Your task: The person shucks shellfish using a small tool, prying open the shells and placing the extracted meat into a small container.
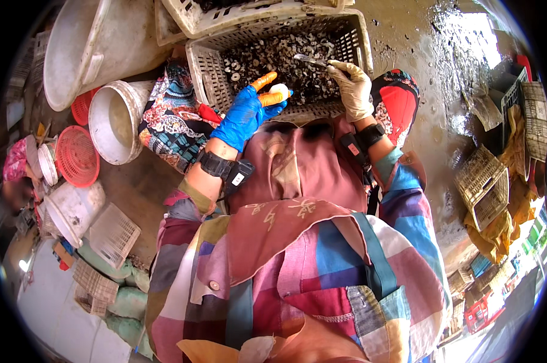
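Blue-gloved, the left hand [244, 118] pinches a pale, rounded piece [279, 91] over the crate [205, 74] of dark and whitish bits [258, 59]; the right hand [352, 94] grips a slim metal tool [309, 59], apart from it — seemingly mid-handling. The next move likely calls for a steady pinch — and careful tool control.

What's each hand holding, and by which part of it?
Left hand: small pale lump; exact hold point unclear. Right hand: thin metal tool, by its right end, left end free.
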